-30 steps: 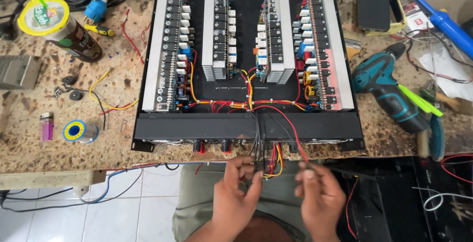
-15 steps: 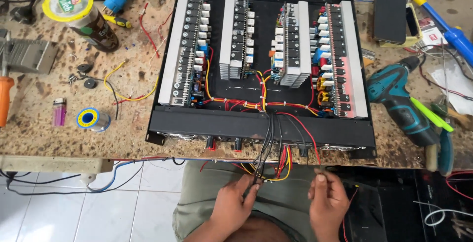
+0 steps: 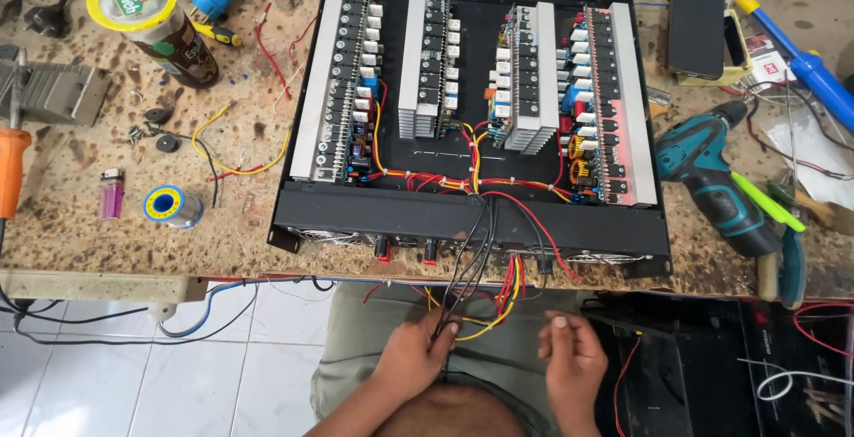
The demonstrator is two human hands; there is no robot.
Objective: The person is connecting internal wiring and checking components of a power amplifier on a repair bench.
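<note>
An open black amplifier chassis [image 3: 471, 219] lies on the speckled workbench, with rows of circuit boards and silver heat sinks [image 3: 418, 63] inside. A bundle of black, red and yellow wires [image 3: 485, 268] hangs over its front edge down toward my lap. My left hand [image 3: 414, 357] is pinched on the lower end of that bundle. My right hand [image 3: 574, 357] sits beside it to the right, fingers curled; a thin wire seems to run between its fingertips, but I cannot tell for sure.
A teal cordless drill [image 3: 721, 188] lies right of the chassis. A solder spool [image 3: 173, 206], a pink lighter [image 3: 111, 192], a lidded cup [image 3: 156, 23] and an orange tool handle [image 3: 11, 170] sit on the left. A dark phone [image 3: 698, 32] and a blue tool [image 3: 805, 59] are at the back right.
The view has shifted so the chassis sits higher and further right in frame. My hands have dropped lower below the bench edge and moved a little apart, still at the hanging wires.
</note>
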